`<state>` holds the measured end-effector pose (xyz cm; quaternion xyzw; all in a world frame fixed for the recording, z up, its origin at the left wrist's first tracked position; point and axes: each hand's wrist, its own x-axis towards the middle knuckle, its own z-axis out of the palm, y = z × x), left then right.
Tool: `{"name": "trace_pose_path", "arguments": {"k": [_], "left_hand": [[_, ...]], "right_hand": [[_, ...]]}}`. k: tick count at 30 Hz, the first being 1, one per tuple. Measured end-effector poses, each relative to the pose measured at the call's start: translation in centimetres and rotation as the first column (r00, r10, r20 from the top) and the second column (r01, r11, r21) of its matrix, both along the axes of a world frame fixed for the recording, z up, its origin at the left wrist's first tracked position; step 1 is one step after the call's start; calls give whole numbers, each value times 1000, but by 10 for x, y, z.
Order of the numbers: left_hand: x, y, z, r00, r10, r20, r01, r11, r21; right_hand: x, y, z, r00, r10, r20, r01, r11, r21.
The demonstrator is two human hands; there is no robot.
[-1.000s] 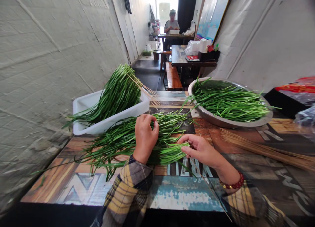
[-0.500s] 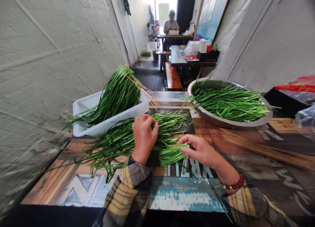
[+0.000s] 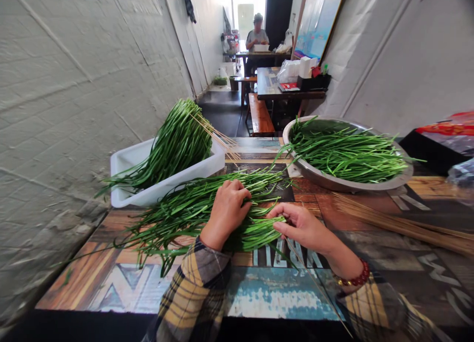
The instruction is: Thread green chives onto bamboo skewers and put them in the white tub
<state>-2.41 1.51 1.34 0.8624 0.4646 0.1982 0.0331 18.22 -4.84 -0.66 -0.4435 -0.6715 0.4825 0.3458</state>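
Note:
My left hand is closed, its fingers curled over a loose pile of garlic chives on the table; what its fingertips hold, if anything, is hidden. To the right, my right hand pinches a thin bamboo skewer at the pale cut ends of a small row of chives. The skewer's long end slants down toward the table's front edge. Behind the left hand, a white plastic tub holds a thick heap of chives with several skewers sticking out of it.
A steel basin of chives stands at the right. Near it lie loose bamboo skewers and a black box with plastic bags. Farther back are another table, a bench and a seated person.
My left hand has moved to the right over the chives, closer to my right hand. My right hand stays nearly in place with the skewer.

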Motion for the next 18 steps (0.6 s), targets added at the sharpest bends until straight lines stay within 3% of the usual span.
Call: {"name": "trace_pose_path", "arguments": {"k": [6, 11, 14, 18], "left_hand": [[2, -3, 3, 985, 39, -166, -25, 996, 85], [4, -3, 3, 992, 46, -121, -28, 989, 148], [3, -2, 3, 997, 11, -76, -2, 992, 126], [3, -3, 2, 991, -27, -129, 37, 996, 76]], "right_hand": [[0, 0, 0, 1000, 0, 6, 0, 1000, 2], [0, 0, 2, 1000, 6, 20, -7, 1000, 17], [0, 1, 1, 1000, 3, 30, -4, 1000, 29], [0, 1, 0, 999, -5, 43, 2, 998, 63]]}}
